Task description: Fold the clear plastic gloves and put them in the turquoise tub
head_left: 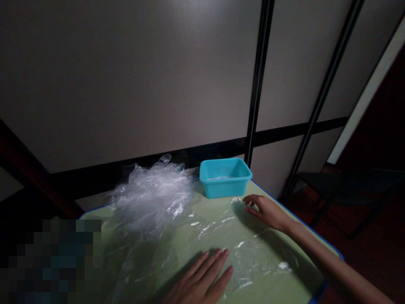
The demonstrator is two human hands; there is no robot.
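A thin clear plastic piece (218, 226) lies spread and wrinkled over the light green tabletop. My left hand (205, 274) rests flat on or just over its near part, fingers stretched out and holding nothing. Over the far right end of the plastic is my right hand (262, 210), its fingers loosely bent and apart, with nothing visible in them. A crumpled heap of clear plastic (155, 190) sits at the back left of the table. To its right stands a turquoise plastic basin (226, 188), with something pale and flat inside that I cannot make out.
The green table (281, 283) has a blue edge and stands close to a wardrobe (142, 84) with pale panels and dark strips. A dark chair (341, 190) is off to the right on a reddish floor. The lower left corner is pixelated.
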